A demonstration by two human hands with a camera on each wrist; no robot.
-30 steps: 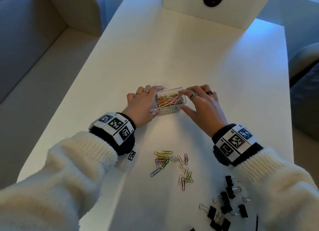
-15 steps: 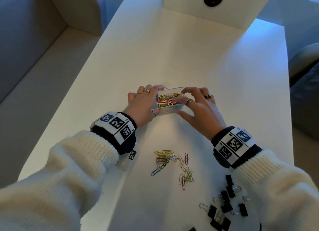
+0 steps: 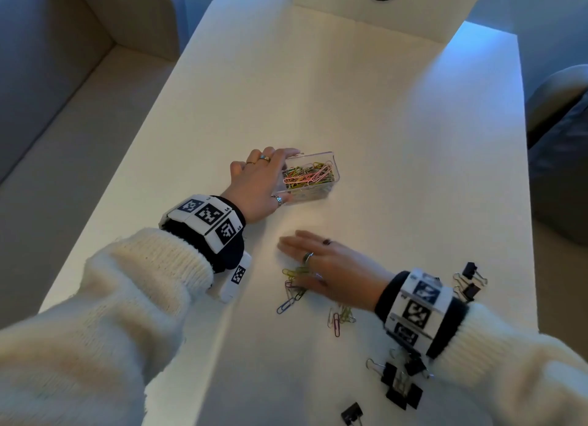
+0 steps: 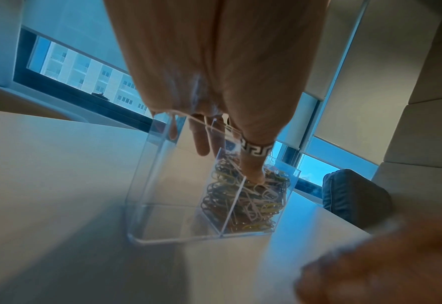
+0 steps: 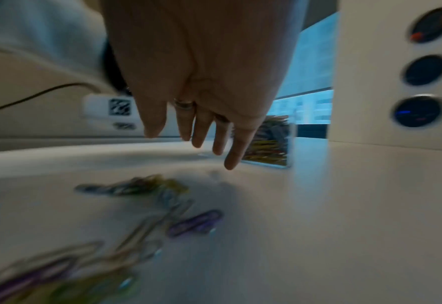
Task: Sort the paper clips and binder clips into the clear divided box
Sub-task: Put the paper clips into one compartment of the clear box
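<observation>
The clear divided box (image 3: 331,167) stands mid-table; its right compartment holds coloured paper clips (image 3: 307,175), and the left compartment (image 4: 178,222) looks bare. My left hand (image 3: 283,177) grips the box's left end, thumb on the near wall and fingers over the far wall. My right hand (image 3: 299,263) is flat with straight fingers, low over loose paper clips (image 3: 291,293) nearer me and holding nothing; the right wrist view is blurred. Black binder clips (image 3: 401,382) lie at the near right, beside my right sleeve.
More binder clips (image 3: 469,280) lie just beyond my right wrist, and one (image 3: 351,413) sits at the near edge. A white box with dark round lenses (image 3: 381,8) stands at the table's far end. A pale sofa (image 3: 63,75) runs along the left.
My right hand has left the box and come back toward me, over the loose paper clips. My left hand keeps its grip on the box, which has stayed put.
</observation>
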